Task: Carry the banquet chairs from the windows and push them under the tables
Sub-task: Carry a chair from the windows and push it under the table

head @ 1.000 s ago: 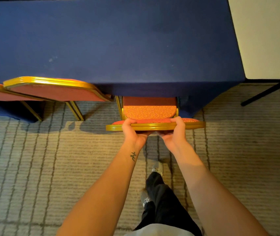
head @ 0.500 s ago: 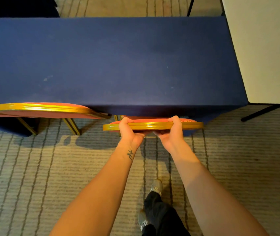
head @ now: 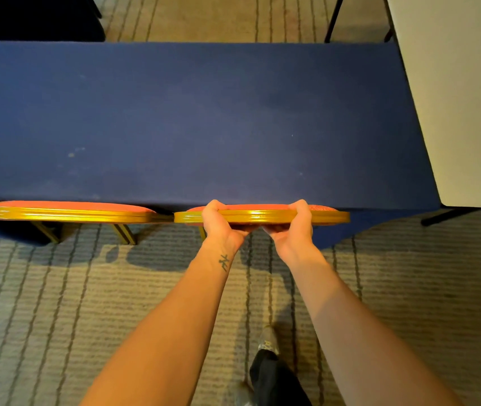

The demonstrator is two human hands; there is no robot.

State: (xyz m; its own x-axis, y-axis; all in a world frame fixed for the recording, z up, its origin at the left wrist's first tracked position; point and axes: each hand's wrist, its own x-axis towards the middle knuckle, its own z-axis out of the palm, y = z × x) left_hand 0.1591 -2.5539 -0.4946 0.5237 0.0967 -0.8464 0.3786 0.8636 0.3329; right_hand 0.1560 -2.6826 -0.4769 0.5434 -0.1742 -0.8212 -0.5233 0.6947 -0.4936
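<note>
A banquet chair [head: 330, 215] with a gold frame and red padding stands at the near edge of the blue-clothed table [head: 192, 121]. Only the top of its backrest shows; the seat is hidden under the table. My left hand [head: 218, 222] and my right hand [head: 296, 224] both grip the top rail of that backrest, thumbs toward me, fingers curled over the far side. A second, matching chair [head: 66, 212] sits pushed in just to the left, its backrest almost touching the one I hold.
A white table [head: 461, 92] with black legs adjoins the blue one on the right. Striped beige carpet [head: 57, 317] covers the floor. My dark trouser leg and shoe [head: 268, 347] are below. A dark object fills the top left corner.
The chair has slid forward under the table; its orange seat, visible a second ago, is now hidden. I have stepped closer, and both hands keep their grip on the backrest.
</note>
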